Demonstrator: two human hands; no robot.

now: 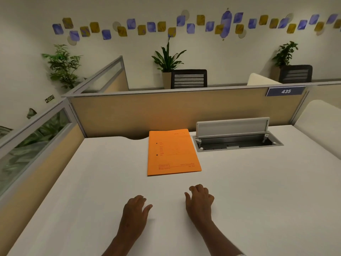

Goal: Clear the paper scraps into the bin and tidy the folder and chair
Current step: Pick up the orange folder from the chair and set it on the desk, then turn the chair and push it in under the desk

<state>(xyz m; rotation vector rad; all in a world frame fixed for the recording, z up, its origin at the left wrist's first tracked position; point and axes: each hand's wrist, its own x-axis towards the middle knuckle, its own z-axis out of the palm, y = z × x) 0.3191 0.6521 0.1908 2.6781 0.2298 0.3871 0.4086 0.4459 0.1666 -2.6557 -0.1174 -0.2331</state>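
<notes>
- One orange folder [173, 152] lies closed and flat at the back of the white desk [92, 182], just beside the open cable tray [238, 142], its far edge near the partition [166, 111].
- Judged thin, light card: it should bend if lifted by one corner, so the near edge or both long sides look the safer hold.
- Both hands rest near the desk's front, well short of the folder; the left hand [135, 209] lies loosely spread, the right hand [200, 198] has its fingers curled, and neither holds anything.
- No scraps, bin or the person's own chair are in view.
- Open desktop lies all round; the tray's raised lid [232, 127] limits sliding rightward.
</notes>
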